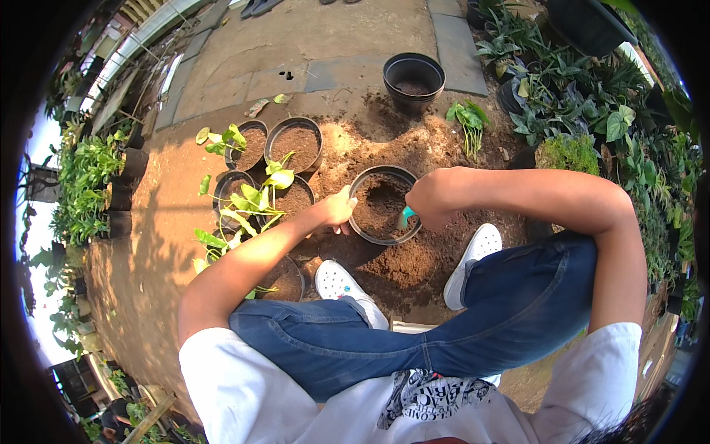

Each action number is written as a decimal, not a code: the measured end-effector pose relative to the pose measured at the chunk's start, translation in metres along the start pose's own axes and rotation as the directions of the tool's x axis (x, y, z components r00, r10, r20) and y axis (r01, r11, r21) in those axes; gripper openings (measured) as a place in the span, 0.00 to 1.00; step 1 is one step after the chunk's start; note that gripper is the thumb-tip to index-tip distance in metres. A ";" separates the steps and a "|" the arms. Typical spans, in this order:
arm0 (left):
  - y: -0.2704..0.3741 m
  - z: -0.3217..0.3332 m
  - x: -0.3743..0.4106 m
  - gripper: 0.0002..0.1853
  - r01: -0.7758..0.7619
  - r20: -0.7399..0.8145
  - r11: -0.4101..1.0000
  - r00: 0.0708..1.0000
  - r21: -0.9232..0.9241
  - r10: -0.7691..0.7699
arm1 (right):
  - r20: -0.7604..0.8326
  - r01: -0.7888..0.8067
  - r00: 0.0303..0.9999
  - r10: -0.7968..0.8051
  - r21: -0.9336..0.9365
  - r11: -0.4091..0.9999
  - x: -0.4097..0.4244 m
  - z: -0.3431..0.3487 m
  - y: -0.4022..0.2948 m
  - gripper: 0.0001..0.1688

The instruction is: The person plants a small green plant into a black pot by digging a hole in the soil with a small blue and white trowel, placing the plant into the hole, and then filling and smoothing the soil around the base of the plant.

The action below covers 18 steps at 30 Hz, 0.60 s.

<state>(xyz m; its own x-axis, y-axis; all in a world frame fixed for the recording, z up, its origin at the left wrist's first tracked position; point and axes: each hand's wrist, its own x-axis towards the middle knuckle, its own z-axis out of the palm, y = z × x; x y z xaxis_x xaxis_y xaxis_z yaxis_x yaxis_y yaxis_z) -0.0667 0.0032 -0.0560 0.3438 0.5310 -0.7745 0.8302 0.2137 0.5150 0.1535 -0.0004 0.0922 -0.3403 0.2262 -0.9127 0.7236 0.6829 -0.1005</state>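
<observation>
My right hand (436,198) is closed around the green handle of a small trowel (405,217), whose blade is in the soil inside a round black plastic pot (384,242). A hollow shows in that soil (383,197). My left hand (339,211) is at the pot's left rim, its fingers against the outside and the thumb near the edge; part of the grip is hidden. Loose brown soil (404,265) lies heaped on the ground between my feet and the pot. A bundle of leafy green cuttings (470,125) lies beyond, to the right.
Soil-filled pots (295,145), some with leafy seedlings (252,202), stand close together at the left. Stacked black pots (414,83) stand farther ahead near the paving. Dense potted plants (582,100) line the right side. My white clogs (482,250) flank the soil heap.
</observation>
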 end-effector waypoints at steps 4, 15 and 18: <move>-0.013 0.005 0.008 0.30 -0.048 -0.057 0.987 0.998 -0.154 0.039 | -0.525 0.015 0.849 -0.060 -0.090 0.996 0.005 0.007 0.009 0.12; -0.010 0.006 0.014 0.29 -0.035 -0.009 0.988 0.999 -0.153 0.034 | -0.437 0.059 0.862 -0.256 -0.415 0.908 0.027 0.016 0.009 0.12; -0.009 0.009 0.016 0.30 -0.001 -0.017 0.982 1.000 -0.191 -0.002 | -0.544 0.108 0.765 -0.344 -0.418 0.902 0.035 0.025 0.004 0.08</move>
<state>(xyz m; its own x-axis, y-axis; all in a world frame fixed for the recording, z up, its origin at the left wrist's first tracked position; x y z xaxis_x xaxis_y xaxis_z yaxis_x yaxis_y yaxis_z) -0.0648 0.0026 -0.0758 0.3342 0.5443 -0.7694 0.7308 0.3658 0.5763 0.1599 -0.0073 0.0499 -0.8361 0.3163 -0.4481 0.3646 0.9309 -0.0233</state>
